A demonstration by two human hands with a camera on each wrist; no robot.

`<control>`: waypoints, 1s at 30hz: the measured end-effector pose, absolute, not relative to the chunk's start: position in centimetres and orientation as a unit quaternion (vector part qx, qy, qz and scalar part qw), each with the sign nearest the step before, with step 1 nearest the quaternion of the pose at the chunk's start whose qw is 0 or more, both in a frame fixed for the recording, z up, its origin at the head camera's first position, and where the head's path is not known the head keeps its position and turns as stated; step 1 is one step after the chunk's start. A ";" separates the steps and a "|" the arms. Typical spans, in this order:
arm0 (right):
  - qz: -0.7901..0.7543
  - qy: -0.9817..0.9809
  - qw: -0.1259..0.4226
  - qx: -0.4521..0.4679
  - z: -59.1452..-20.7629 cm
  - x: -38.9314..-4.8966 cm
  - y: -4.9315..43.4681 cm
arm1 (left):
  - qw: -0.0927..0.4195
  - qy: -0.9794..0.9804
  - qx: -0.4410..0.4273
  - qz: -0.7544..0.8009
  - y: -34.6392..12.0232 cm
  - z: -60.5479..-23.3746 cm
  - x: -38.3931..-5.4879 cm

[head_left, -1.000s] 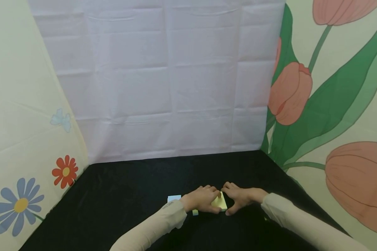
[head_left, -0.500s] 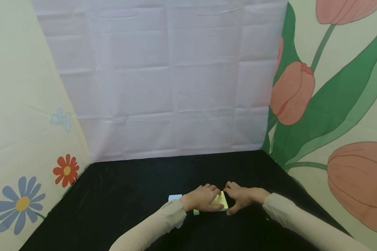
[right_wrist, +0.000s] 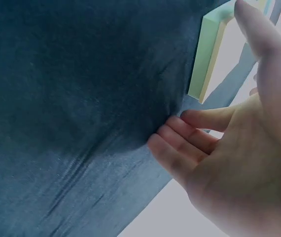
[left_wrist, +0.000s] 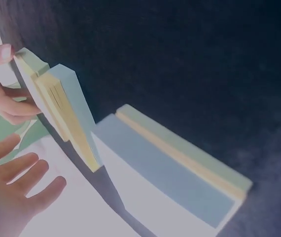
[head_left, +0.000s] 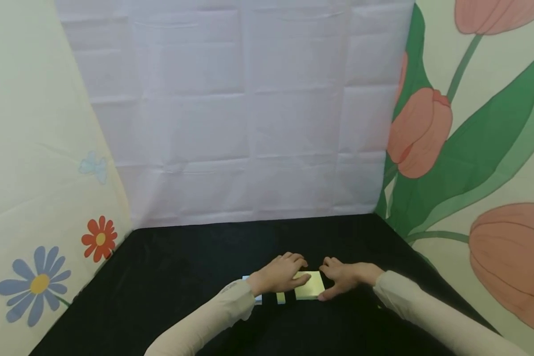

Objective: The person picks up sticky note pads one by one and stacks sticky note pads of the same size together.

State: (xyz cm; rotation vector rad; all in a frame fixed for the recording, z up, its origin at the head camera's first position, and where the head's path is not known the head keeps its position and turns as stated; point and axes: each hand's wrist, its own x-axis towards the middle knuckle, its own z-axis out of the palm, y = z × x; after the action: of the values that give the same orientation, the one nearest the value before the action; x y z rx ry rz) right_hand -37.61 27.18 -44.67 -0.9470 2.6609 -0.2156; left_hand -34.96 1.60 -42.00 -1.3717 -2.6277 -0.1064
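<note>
A yellow sticky-note pad lies flat on the black cloth between the two hands. My left hand hovers at its left side with fingers spread, the thumb overlapping the pad in the head view. My right hand is at the pad's right side, its thumb tip right at the near corner and its other fingers loosely bent. To the left lies a narrow layered block of yellow and pale blue. A larger layered pad, blue, yellow and green, sits farther left, partly hidden by the left wrist in the head view.
The black cloth covers the table. A creased white sheet hangs behind it. Printed flower panels stand on the left and right.
My left hand has lifted off the yellow pad and moved left, uncovering most of its top. The right hand stays beside the pad. The head view has shifted slightly.
</note>
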 end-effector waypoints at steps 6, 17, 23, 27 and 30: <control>-0.056 0.936 0.157 -0.310 -45.1 -38.5 27.2 | 0.121 -0.877 -0.464 -0.037 0.8 -42.0 -35.0; -0.072 0.941 0.129 -0.304 -39.4 -33.8 24.0 | 0.182 -0.878 -0.442 -0.029 -0.6 -41.0 -34.9; -0.103 0.929 0.099 -0.341 -39.5 -34.1 24.2 | 0.216 -0.863 -0.454 -0.045 -1.6 -41.1 -35.3; -0.123 0.920 0.052 -0.367 -39.8 -34.6 24.4 | 0.243 -0.857 -0.452 -0.051 -2.4 -40.9 -35.7; -0.133 0.916 0.006 -0.379 -40.1 -35.0 24.6 | 0.263 -0.853 -0.447 -0.055 -3.1 -40.8 -36.0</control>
State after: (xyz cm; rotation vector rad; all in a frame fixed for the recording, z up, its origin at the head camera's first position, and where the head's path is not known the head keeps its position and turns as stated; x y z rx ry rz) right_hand -35.00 24.57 -40.13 -1.1856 2.8662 -0.4171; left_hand -36.02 -3.09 -40.81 -1.2098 -2.3061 -0.1484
